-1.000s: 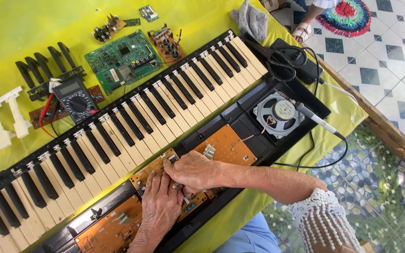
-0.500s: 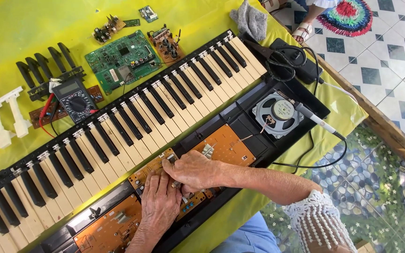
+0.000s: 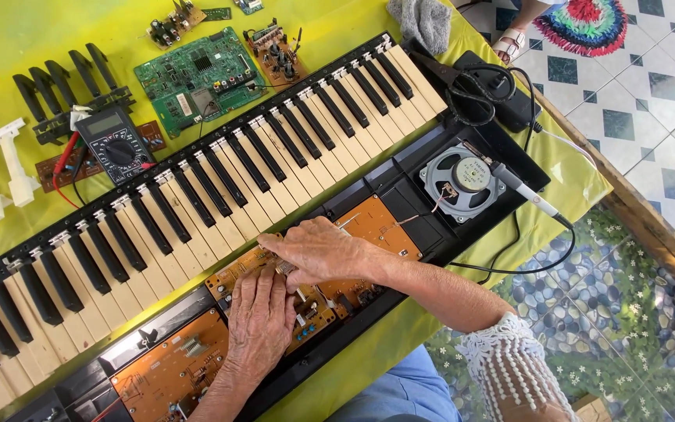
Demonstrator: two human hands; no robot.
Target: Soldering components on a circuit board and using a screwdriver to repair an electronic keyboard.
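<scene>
Left hand (image 3: 263, 320): flat, fingers together, pressing the orange circuit board (image 3: 306, 293), lower centre.
Right hand (image 3: 318, 250): fingers pinching a board part.
Keyboard (image 3: 197, 195): opened, on yellow bench (image 3: 9, 39).

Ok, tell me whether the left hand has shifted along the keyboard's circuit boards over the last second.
No. The left hand lies on the same orange circuit board, just below the white keys, under the right hand.

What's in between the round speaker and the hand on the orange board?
In the head view, an orange circuit board lies between the speaker and the right hand, with thin wires running from board to speaker.
</scene>
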